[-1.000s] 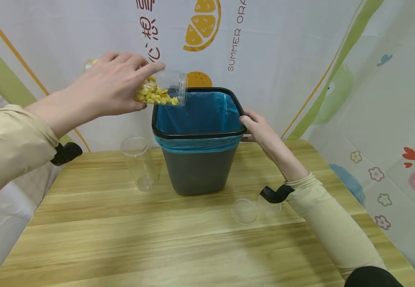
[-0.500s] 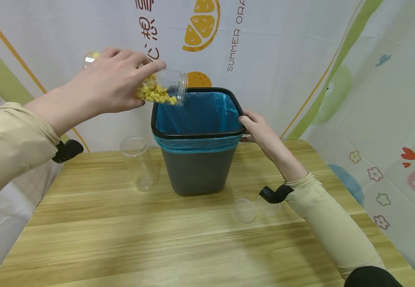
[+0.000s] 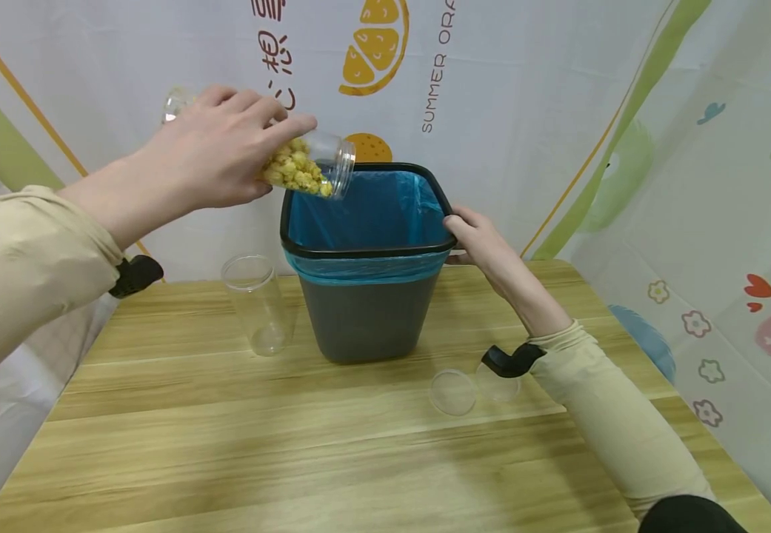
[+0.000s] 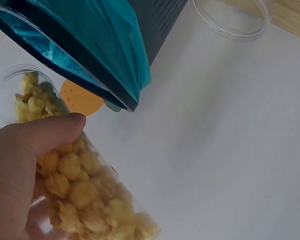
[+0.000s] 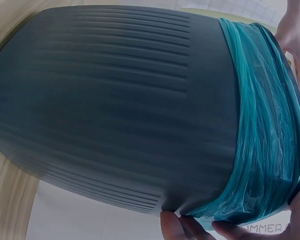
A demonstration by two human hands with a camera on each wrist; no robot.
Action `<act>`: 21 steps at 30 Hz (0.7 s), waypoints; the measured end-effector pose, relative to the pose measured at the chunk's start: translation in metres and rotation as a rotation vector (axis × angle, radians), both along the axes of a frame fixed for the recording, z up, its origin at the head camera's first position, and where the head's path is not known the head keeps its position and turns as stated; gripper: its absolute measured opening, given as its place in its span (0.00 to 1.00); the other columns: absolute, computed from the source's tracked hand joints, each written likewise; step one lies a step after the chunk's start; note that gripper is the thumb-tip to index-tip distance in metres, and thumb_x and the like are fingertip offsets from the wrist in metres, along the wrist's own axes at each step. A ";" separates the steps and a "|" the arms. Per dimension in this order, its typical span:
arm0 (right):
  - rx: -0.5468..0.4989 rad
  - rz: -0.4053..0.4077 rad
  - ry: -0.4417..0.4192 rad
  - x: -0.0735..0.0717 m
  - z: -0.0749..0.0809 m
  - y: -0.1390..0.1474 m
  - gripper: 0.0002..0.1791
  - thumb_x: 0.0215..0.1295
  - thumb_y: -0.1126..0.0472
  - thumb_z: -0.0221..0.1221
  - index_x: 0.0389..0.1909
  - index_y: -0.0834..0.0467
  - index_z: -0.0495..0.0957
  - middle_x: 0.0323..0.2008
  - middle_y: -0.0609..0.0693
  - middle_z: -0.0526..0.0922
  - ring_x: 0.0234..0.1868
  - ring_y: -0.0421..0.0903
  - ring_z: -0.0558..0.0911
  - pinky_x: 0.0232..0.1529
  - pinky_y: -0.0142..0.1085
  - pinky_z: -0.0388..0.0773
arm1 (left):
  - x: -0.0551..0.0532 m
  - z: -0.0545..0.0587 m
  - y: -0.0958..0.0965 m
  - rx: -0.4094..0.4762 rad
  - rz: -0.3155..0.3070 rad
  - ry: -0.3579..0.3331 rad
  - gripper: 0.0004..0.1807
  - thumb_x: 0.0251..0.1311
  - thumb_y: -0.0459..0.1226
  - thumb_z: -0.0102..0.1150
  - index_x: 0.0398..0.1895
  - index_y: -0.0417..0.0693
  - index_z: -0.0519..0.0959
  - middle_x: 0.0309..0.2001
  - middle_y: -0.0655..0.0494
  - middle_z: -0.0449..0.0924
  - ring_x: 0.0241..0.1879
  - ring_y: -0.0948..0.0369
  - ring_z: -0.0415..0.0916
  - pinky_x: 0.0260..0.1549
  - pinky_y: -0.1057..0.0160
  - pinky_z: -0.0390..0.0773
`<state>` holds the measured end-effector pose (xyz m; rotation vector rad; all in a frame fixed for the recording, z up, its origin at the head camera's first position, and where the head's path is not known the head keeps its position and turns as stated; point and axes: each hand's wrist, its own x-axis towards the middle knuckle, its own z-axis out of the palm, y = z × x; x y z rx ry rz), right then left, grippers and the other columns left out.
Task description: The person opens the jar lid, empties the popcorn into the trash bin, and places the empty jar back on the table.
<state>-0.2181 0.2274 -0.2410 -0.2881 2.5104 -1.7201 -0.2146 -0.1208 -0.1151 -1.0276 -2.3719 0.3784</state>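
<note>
My left hand (image 3: 218, 152) grips a clear plastic jar (image 3: 341, 159) from above. The jar lies nearly on its side, its mouth tipped down to the right over the left rim of a dark grey trash can (image 3: 372, 318). Yellow popcorn (image 3: 297, 169) fills much of the jar and reaches close to the mouth; in the left wrist view the popcorn (image 4: 80, 185) shows through the wall below my thumb. My right hand (image 3: 485, 240) holds the can's right rim, thumb on top and fingers underneath. A blue bag (image 3: 372, 215) lines the can and folds over its rim.
A clear jar without a lid (image 3: 258, 311) stands upright left of the can. Two clear round lids lie in front of the can to the right, one lid (image 3: 453, 392) beside the other lid (image 3: 500, 383). A printed curtain (image 3: 525, 89) hangs behind the wooden table (image 3: 258, 444).
My left hand has moved slightly right with the jar, whose mouth now tips a little further down. Popcorn has shifted toward the mouth. My right hand and the can stay put.
</note>
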 end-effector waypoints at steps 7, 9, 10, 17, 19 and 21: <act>0.010 -0.002 0.010 0.001 0.000 0.000 0.29 0.77 0.49 0.42 0.73 0.58 0.66 0.66 0.62 0.72 0.64 0.58 0.78 0.67 0.55 0.77 | -0.001 -0.001 0.003 -0.027 -0.011 0.038 0.45 0.50 0.33 0.73 0.74 0.47 0.64 0.60 0.33 0.74 0.62 0.36 0.71 0.65 0.33 0.67; 0.013 -0.001 0.011 0.001 0.000 0.000 0.29 0.77 0.49 0.41 0.72 0.58 0.66 0.67 0.62 0.72 0.65 0.58 0.77 0.68 0.55 0.77 | -0.001 -0.001 0.004 -0.031 -0.016 0.050 0.45 0.51 0.33 0.73 0.74 0.47 0.64 0.59 0.33 0.75 0.61 0.36 0.72 0.64 0.33 0.68; 0.013 -0.002 0.009 0.001 0.000 0.000 0.29 0.77 0.49 0.41 0.72 0.58 0.66 0.67 0.62 0.71 0.65 0.58 0.77 0.67 0.55 0.77 | -0.001 -0.001 0.004 -0.033 -0.019 0.055 0.45 0.51 0.33 0.73 0.74 0.47 0.64 0.59 0.33 0.75 0.61 0.36 0.72 0.64 0.33 0.68; 0.014 -0.002 0.002 0.001 0.000 -0.001 0.30 0.77 0.49 0.41 0.75 0.58 0.64 0.68 0.62 0.71 0.66 0.59 0.77 0.68 0.55 0.77 | -0.001 -0.001 0.004 -0.028 -0.037 0.074 0.44 0.50 0.33 0.74 0.72 0.48 0.65 0.58 0.34 0.75 0.59 0.37 0.73 0.63 0.34 0.69; 0.016 -0.002 0.001 0.001 0.000 -0.001 0.30 0.77 0.49 0.41 0.75 0.58 0.64 0.68 0.62 0.71 0.65 0.59 0.77 0.67 0.55 0.77 | -0.001 0.000 0.003 -0.031 -0.042 0.078 0.44 0.50 0.32 0.74 0.72 0.48 0.65 0.58 0.34 0.75 0.59 0.37 0.73 0.63 0.34 0.69; 0.018 -0.003 0.000 0.001 0.000 -0.001 0.30 0.77 0.49 0.41 0.74 0.58 0.64 0.68 0.63 0.71 0.65 0.59 0.77 0.67 0.55 0.77 | 0.000 0.000 0.003 -0.041 -0.039 0.083 0.44 0.50 0.32 0.74 0.72 0.48 0.65 0.58 0.34 0.75 0.59 0.37 0.73 0.64 0.34 0.69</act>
